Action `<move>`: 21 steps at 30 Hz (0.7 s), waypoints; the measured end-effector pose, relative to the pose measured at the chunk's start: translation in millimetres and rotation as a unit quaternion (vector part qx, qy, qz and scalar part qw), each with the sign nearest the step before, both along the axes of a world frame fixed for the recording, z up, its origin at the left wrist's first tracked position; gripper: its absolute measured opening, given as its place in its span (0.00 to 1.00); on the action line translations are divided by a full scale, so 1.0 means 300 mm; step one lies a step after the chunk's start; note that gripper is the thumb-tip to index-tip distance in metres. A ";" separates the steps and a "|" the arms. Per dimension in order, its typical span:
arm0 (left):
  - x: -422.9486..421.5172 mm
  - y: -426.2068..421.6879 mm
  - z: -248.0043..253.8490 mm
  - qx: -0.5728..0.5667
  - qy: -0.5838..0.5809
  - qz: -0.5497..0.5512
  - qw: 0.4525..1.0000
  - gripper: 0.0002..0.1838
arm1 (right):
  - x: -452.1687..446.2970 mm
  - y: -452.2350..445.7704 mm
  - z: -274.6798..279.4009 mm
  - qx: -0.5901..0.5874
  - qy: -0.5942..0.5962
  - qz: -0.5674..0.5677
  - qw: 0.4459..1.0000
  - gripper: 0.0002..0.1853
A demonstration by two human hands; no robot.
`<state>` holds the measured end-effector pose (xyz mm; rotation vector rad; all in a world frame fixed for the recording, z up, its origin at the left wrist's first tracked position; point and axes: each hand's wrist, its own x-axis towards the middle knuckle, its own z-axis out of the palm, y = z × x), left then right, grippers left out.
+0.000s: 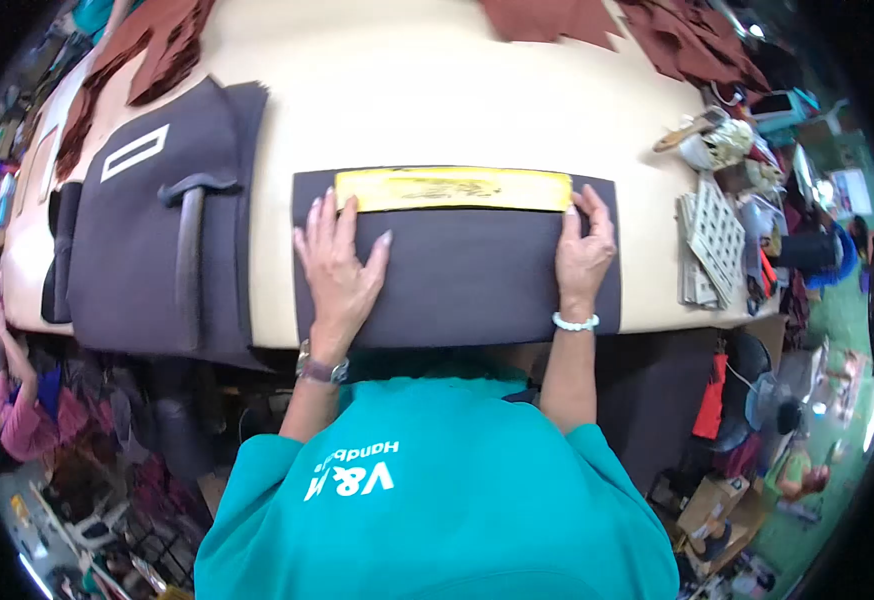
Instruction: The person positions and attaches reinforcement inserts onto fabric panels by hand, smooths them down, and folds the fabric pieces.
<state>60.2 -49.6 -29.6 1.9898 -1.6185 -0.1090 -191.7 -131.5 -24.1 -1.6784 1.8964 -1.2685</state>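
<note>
A long yellow strip (457, 189) with dark smudges lies along the far edge of a dark rectangular sheet (467, 275) in front of me. My left hand (337, 265) rests on the sheet with its fingers spread, their tips touching the strip's left end. At the opposite end, my right hand (585, 245) lies with fingers loosely bent and apart, fingertips against the strip's right end and thumb beside its lower corner. Neither hand is wrapped round anything. To the left, a hammer (190, 260) rests on a stack of dark sheets (122, 255).
A white rectangular frame (135, 153) lies on the dark stack. Brown pieces (692, 45) are spread at the table's (377, 100) far side. On the right are a wooden-handled brush (692, 130) and a perforated pale panel (717, 240). Another person (32, 410) is at the lower left.
</note>
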 end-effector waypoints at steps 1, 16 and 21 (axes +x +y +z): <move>0.000 0.001 -0.001 -0.012 0.006 0.002 1.000 0.32 | -0.002 -0.003 0.002 -0.004 0.010 0.001 1.000 0.18; 0.003 0.003 -0.005 0.000 0.011 -0.011 1.000 0.31 | -0.001 -0.009 -0.012 -0.009 -0.042 -0.010 0.999 0.18; 0.006 0.000 -0.006 0.003 0.000 -0.014 1.000 0.30 | -0.014 -0.010 -0.002 0.017 -0.025 -0.015 0.999 0.18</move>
